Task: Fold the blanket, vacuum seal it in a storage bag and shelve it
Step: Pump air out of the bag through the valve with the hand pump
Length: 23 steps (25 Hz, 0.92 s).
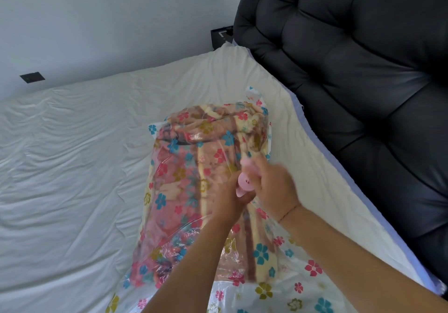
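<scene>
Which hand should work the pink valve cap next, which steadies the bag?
Probably right. The right hand already has its fingers over the pink valve cap, while the left hand grips under it against the storage bag, so it seems suited to steadying.

White-sheeted bed (84, 143), dark tufted headboard (363, 70), pale wall (109, 21).

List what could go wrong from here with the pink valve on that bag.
1. Both hands, left hand and right hand, crowd the small pink valve; the cap may slip or seat crooked, which could leak air.
2. The storage bag looks loose and wrinkled over the blanket, so film might bunch under the valve.
3. The bag lies close to the bed edge beside the headboard and could slide that way.
</scene>
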Tool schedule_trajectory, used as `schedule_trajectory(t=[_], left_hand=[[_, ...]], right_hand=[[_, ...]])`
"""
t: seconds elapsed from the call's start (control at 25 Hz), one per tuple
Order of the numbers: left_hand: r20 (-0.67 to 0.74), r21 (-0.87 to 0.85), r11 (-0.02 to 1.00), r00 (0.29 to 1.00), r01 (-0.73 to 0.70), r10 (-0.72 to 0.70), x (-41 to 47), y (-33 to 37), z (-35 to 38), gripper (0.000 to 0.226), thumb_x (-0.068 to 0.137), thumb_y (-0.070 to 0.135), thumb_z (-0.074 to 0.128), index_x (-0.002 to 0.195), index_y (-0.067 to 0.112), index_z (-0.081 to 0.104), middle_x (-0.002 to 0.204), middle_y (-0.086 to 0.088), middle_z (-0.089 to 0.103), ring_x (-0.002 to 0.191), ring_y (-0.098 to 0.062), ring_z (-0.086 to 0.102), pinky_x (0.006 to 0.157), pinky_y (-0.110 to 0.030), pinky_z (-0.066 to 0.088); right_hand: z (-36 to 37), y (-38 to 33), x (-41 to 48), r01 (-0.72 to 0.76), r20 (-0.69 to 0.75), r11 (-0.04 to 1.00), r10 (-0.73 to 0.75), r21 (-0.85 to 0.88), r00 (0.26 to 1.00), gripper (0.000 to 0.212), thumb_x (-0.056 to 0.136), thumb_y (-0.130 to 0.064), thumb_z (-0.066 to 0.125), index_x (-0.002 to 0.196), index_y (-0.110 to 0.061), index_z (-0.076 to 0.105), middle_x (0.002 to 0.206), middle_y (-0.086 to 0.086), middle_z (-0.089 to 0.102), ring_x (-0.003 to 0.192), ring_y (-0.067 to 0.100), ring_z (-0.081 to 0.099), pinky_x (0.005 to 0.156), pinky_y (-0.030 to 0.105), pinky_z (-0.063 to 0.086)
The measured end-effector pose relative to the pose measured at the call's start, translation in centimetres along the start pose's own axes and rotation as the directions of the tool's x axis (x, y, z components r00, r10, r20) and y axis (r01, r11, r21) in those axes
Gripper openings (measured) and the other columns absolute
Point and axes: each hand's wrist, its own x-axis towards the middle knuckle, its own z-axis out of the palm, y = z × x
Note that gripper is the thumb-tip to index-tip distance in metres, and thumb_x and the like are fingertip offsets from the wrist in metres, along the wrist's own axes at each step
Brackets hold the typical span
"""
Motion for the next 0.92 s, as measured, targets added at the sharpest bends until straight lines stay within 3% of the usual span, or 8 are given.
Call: schedule_trajectory(t=[0.08,0.28,0.48,0.56,0.68,0.76,0.84,0.92], left_hand=[[-0.015,0.034,0.999,1.0,-0.017,0.017,-0.2,0.4,0.2,0.03,0.076,0.031,0.071,0.104,0.023,0.061,0.084,0.02,0.062,0.077,0.004,0.057,0.066,-0.019,0.041],[-0.02,-0.003,1.0,1.0,-0.015,0.015,0.5,-0.1,-0.1,0.043,0.072,0.042,0.07,0.113,0.041,0.056,0.104,0.016,0.066,0.097,-0.008,0.061,0.081,-0.026,0.049],[-0.017,0.073,0.997,1.0,-0.01,0.011,0.0,0.2,0.3,0.027,0.08,0.028,0.072,0.103,0.028,0.06,0.08,0.025,0.059,0.075,0.014,0.055,0.063,-0.008,0.038],[-0.029,0.023,1.0,1.0,-0.001,0.002,0.6,0.1,-0.1,0.037,0.078,0.033,0.074,0.112,0.031,0.059,0.092,0.021,0.065,0.087,0.006,0.06,0.073,-0.015,0.046],[-0.011,0.017,1.0,1.0,0.003,-0.003,0.9,-0.4,-0.4,0.044,0.076,0.036,0.075,0.117,0.03,0.058,0.103,0.013,0.067,0.095,-0.008,0.062,0.081,-0.025,0.049],[-0.015,0.02,1.0,1.0,0.015,-0.015,0.4,-0.3,-0.2,0.04,0.075,0.036,0.073,0.112,0.03,0.06,0.097,0.015,0.067,0.09,-0.002,0.061,0.077,-0.021,0.048],[-0.024,0.02,1.0,1.0,-0.006,0.007,0.0,-0.2,0.1,0.028,0.076,0.031,0.072,0.102,0.031,0.06,0.085,0.019,0.064,0.08,0.006,0.059,0.066,-0.015,0.043],[-0.037,0.009,1.0,0.999,-0.011,0.011,-0.1,0.0,0.1,0.029,0.078,0.03,0.073,0.103,0.033,0.059,0.087,0.019,0.065,0.083,0.003,0.061,0.068,-0.017,0.045]], right_hand=[[1.0,0.5,-0.6,-0.105,0.213,0.992,0.119,-0.076,0.97,0.046,0.1,-0.048,0.031,0.124,-0.017,0.055,0.089,0.003,0.063,0.089,0.029,0.06,0.073,0.03,0.043],[-4.2,-0.7,1.6,0.141,-0.454,0.982,-0.068,0.129,0.888,0.043,0.097,-0.05,0.036,0.091,-0.018,0.064,0.058,-0.003,0.052,0.052,0.016,0.049,0.046,0.025,0.039],[0.9,0.4,-0.3,-0.096,0.192,0.988,0.119,-0.123,0.974,0.042,0.1,-0.045,0.033,0.125,-0.018,0.056,0.089,0.005,0.065,0.086,0.027,0.057,0.074,0.032,0.045],[-1.8,-0.3,1.6,0.02,-0.028,1.0,-0.02,-0.011,0.999,0.04,0.098,-0.046,0.038,0.115,-0.018,0.062,0.073,-0.004,0.059,0.07,0.02,0.057,0.064,0.031,0.047],[-4.9,-0.8,2.7,0.248,-0.43,0.964,-0.186,0.092,0.883,0.041,0.096,-0.047,0.04,0.102,-0.017,0.067,0.063,-0.009,0.055,0.053,0.016,0.051,0.05,0.022,0.038],[-2.2,-0.2,1.1,0.143,-0.261,0.985,-0.112,0.101,0.959,0.044,0.096,-0.048,0.037,0.11,-0.017,0.065,0.073,-0.005,0.06,0.068,0.023,0.06,0.057,0.028,0.043],[1.4,0.7,-0.2,-0.044,0.168,0.999,0.045,-0.013,0.985,0.038,0.098,-0.043,0.038,0.122,-0.022,0.059,0.083,-0.001,0.06,0.087,0.03,0.062,0.069,0.032,0.046],[0.8,1.0,0.4,-0.051,0.18,0.999,0.047,0.015,0.982,0.031,0.098,-0.039,0.045,0.123,-0.026,0.059,0.088,0.002,0.065,0.088,0.028,0.061,0.075,0.035,0.049]])
